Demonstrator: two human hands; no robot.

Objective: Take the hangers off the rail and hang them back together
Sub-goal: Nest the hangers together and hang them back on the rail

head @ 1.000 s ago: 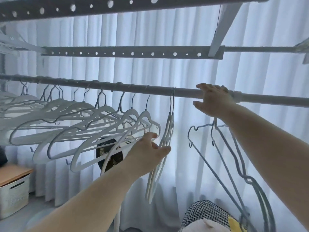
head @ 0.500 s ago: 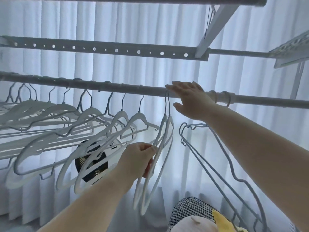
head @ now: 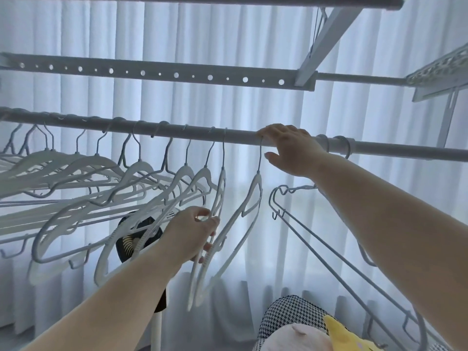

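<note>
My left hand [head: 195, 231] is curled around the lower arm of a white hanger [head: 219, 196], thumb and fingers pinching it. That hanger's hook is on the rail [head: 177, 131], at the right end of the row of white hangers [head: 101, 173] that fans out to the left, all hooked on and tilted at different angles.

My right hand [head: 291, 150] is up on the rail further right, with the fingers laid flat over the top and the thumb sticking out loose underneath, so it's resting rather than gripping. Right at the fingertips is the hook of a lone hanger [head: 254, 196], hanging a little apart from the one in my left hand. I can't tell if the fingers actually touch that hook.

Under my right forearm a couple of grey hangers [head: 316, 239] slant down to the right, and two hooks loop the rail just past my wrist.

Behind it all are white curtains [head: 228, 46], with a perforated bar [head: 152, 72] above the rail and a black fan [head: 131, 239] poking out behind the hangers.
</note>
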